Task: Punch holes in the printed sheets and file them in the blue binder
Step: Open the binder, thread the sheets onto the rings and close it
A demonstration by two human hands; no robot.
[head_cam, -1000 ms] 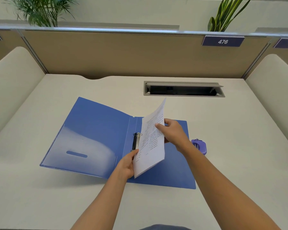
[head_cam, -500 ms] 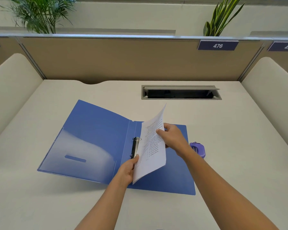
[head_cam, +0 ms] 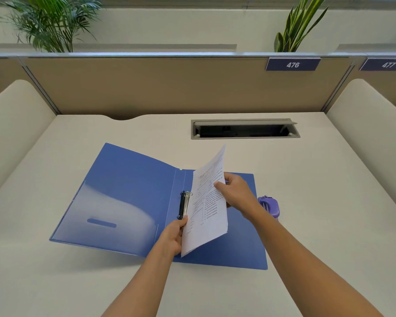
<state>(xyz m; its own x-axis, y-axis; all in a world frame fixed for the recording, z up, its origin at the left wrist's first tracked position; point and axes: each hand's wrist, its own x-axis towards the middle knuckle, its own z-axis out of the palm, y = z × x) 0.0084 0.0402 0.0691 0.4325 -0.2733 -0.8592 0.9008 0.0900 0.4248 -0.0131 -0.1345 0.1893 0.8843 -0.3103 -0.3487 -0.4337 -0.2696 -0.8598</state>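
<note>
The blue binder (head_cam: 128,193) lies open on the desk, its front cover raised a little at the left. Its metal ring clip (head_cam: 184,203) sits on the spine. A stack of printed sheets (head_cam: 207,216) stands tilted over the right half of the binder, its left edge close to the rings. My left hand (head_cam: 173,236) pinches the sheets' lower left edge. My right hand (head_cam: 237,192) grips their right edge near the top. A small purple hole punch (head_cam: 270,205) rests on the desk just right of the binder, partly behind my right wrist.
A grey cable slot (head_cam: 245,129) with a raised lid is set into the desk behind the binder. Beige partition walls enclose the desk at the back and both sides, with plants above them.
The sheets and both hands have stayed nearly in place over the binder's right half. The view has tilted so everything sits slightly lower in the frame.
</note>
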